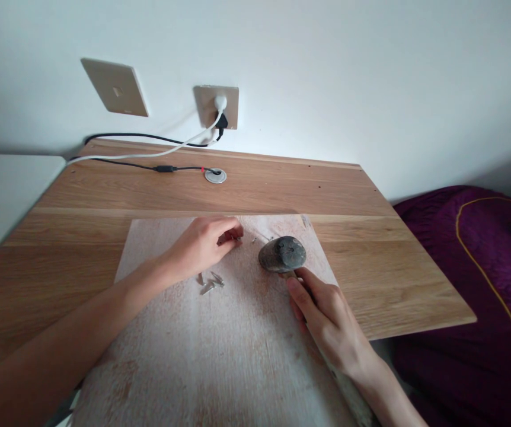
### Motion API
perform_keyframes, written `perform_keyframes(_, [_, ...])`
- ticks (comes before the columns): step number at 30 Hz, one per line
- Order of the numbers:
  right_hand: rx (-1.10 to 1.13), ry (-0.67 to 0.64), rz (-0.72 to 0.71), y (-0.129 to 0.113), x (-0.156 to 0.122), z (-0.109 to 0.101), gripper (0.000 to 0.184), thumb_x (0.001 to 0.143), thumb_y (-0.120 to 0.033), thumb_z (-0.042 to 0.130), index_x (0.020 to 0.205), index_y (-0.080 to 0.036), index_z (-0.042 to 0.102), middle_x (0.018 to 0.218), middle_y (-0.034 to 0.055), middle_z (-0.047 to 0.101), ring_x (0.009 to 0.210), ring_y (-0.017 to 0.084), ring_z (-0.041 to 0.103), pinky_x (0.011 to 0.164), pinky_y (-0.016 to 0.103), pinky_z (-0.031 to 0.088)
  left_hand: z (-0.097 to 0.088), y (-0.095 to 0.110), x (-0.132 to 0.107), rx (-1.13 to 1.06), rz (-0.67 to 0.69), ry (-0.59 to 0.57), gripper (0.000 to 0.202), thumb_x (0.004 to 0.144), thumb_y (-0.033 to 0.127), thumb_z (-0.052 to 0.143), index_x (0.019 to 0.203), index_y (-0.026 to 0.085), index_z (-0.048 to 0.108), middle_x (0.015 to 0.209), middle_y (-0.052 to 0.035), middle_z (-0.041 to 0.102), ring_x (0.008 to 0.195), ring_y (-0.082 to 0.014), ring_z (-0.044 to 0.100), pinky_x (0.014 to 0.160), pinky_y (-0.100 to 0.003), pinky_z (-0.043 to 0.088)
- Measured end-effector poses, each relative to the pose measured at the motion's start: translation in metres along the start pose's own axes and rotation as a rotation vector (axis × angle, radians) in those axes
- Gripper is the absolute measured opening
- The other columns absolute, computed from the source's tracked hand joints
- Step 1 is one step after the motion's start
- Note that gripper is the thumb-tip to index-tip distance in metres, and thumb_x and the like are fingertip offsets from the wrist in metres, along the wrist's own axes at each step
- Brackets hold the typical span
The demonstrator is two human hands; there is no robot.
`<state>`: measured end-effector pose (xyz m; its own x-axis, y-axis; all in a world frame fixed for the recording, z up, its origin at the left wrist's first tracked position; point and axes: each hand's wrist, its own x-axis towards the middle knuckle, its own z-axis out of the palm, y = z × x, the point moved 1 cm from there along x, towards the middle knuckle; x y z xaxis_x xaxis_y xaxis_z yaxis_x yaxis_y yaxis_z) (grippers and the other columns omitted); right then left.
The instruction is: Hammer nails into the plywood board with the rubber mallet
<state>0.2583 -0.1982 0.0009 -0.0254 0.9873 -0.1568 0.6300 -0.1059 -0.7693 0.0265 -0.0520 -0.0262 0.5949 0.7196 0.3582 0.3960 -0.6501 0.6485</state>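
Observation:
My right hand [322, 311] is wrapped around the handle of a rubber mallet [282, 254]. Its dark, worn head hovers above the right part of a pale, scuffed wooden board [202, 356]. Toward the far edge of that board, the fingers of my left hand [206, 243] are pinched together on a small silvery screw, mostly hidden by the fingertips. Just right of them, a small screw [254, 240] appears to stand in the board, and another small metal piece [271, 238] shows beside the mallet head. Several loose screws [211, 283] lie in a pile below my left hand.
Under the board is a brown wood-grain desk [393, 267]. Black and white cables [140, 155] run along its back to a wall socket [233, 98]; one enters a round grommet [215, 176]. A white surface [10, 196] adjoins at left, a purple beanbag-like cushion [437, 225] at right.

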Motion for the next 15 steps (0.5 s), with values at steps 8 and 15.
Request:
perform_keyframes(8, [0.01,-0.013,0.002,0.0004,0.0001,-0.0006,0.041,0.115,-0.053,0.042,0.088,-0.024,0.056,0.064,-0.0043,0.057,0.057,0.015,0.054,0.058,0.03,0.04,0.0008,0.0004,-0.0009,-0.069,-0.045,-0.006,0.02,0.088,0.006,0.069,0.103,0.019,0.068,0.091,-0.0009,0.079,0.077,-0.0143,0.072,0.073,-0.027,0.056])
perform_keyframes(15, [-0.018,-0.008,0.008,-0.0017,0.0,-0.001,0.044,0.114,-0.055,0.042,0.088,-0.024,0.058,0.062,-0.0041,0.056,0.057,0.016,0.054,0.057,0.03,0.041,0.0032,-0.0042,-0.0021,-0.102,-0.074,0.033,0.028,0.087,0.01,0.075,0.112,0.02,0.068,0.089,0.0,0.078,0.075,-0.0142,0.072,0.073,-0.027,0.057])
